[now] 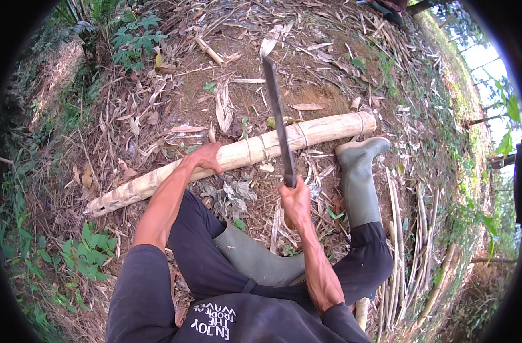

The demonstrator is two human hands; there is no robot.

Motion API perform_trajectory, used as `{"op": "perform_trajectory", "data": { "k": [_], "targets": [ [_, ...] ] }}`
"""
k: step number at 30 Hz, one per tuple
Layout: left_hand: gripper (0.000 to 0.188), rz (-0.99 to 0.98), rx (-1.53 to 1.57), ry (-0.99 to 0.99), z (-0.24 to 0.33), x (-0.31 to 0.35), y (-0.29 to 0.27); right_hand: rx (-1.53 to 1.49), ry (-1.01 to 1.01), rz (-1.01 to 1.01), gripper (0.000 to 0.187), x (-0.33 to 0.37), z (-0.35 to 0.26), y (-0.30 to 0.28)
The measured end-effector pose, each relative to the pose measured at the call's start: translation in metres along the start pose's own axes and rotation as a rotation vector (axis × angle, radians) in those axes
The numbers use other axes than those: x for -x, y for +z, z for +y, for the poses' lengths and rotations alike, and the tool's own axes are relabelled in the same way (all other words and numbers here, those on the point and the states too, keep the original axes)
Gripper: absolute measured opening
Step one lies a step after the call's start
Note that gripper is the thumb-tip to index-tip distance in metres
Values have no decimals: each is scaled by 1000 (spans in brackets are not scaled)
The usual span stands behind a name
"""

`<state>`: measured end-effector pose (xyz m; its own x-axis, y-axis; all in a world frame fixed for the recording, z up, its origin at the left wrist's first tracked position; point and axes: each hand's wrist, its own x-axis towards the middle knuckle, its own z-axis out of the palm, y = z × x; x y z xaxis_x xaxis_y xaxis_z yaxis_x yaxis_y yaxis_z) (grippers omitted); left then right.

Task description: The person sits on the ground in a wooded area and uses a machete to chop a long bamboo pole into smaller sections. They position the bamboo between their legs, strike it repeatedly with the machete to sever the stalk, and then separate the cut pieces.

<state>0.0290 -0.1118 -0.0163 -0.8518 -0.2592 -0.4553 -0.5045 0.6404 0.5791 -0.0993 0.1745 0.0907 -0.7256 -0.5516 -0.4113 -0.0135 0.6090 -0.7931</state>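
Note:
A thick, pale bamboo pole with ringed joints lies slantwise on the ground before me, its right end farther away. My left hand is wrapped over it left of the middle, with the thumb on the near side. My right hand is closed round the handle of a machete. The long dark blade points up and away, crossing over the pole in the picture; whether it touches the pole I cannot tell. Most of the machete's handle is hidden by my fingers.
My green rubber boots stand near the pole, the right boot close to its right end. Several thin cut poles lie at the right. Leafy plants grow at the left. Dry leaves and a short bamboo piece litter the sloping ground.

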Motion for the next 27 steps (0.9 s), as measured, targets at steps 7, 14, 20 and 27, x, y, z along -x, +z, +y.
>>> {"op": "perform_trajectory", "data": {
  "k": [7,14,20,27],
  "targets": [
    [92,-55,-5,-66,-5,-1,6,-845,-1373,330,6,50,-214,-98],
    [89,-87,-18,-78,10,1,-1,359,-9,53,21,29,123,40],
    [92,36,-5,-80,5,21,9,113,61,-19,22,41,19,-1],
    [101,282,-186,-115,36,36,30,-260,-144,156,18,67,-50,-93]
  ]
}}
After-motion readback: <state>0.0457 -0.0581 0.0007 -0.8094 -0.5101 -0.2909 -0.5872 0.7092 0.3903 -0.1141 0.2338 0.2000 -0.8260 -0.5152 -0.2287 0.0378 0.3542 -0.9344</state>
